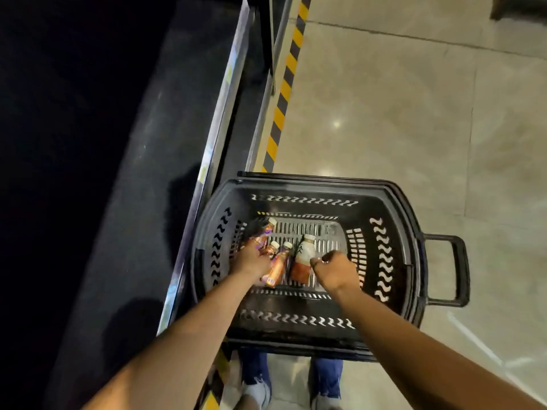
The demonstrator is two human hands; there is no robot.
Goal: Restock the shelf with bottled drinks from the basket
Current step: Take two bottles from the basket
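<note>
While basket (299,190) stands beside dark shelf (142,173) | striped floor tape (284,93) | glossy tiles (414,113)

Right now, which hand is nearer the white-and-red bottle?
Right. The right hand is just beside the white-and-red bottle, on its right; the left hand is further off, over the orange bottles.

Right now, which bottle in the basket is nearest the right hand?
The white-and-red bottle, lying right of the orange bottles; the right hand is beside it, while the orange ones lie by the left hand.
</note>
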